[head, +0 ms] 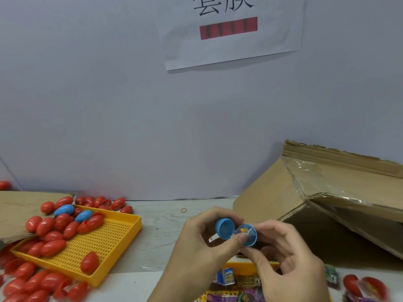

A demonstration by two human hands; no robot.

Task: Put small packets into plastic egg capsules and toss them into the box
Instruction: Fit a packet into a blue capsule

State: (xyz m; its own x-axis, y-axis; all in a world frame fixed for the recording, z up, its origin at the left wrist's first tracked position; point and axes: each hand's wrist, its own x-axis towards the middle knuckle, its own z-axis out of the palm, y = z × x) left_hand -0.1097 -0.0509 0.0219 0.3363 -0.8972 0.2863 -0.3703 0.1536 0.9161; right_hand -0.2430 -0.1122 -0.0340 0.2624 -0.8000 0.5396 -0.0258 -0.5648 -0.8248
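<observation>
A blue egg capsule (225,228) is hinged open between both hands above the table's front edge. My left hand (196,247) grips the empty half on the left. My right hand (290,256) holds the other half (250,236) and presses a small packet (245,232) into it with the fingertips. More small packets (229,277) lie in a yellow tray (244,265) under my hands. The cardboard box (316,203) lies on its side at the right, its opening toward me.
A yellow perforated tray (113,236) at the left holds several red capsules (52,247) and two blue ones (64,209). Red capsules spill around it and lie at the bottom right (366,286). A rubber band (183,210) rests near the wall. A paper sign (231,29) hangs above.
</observation>
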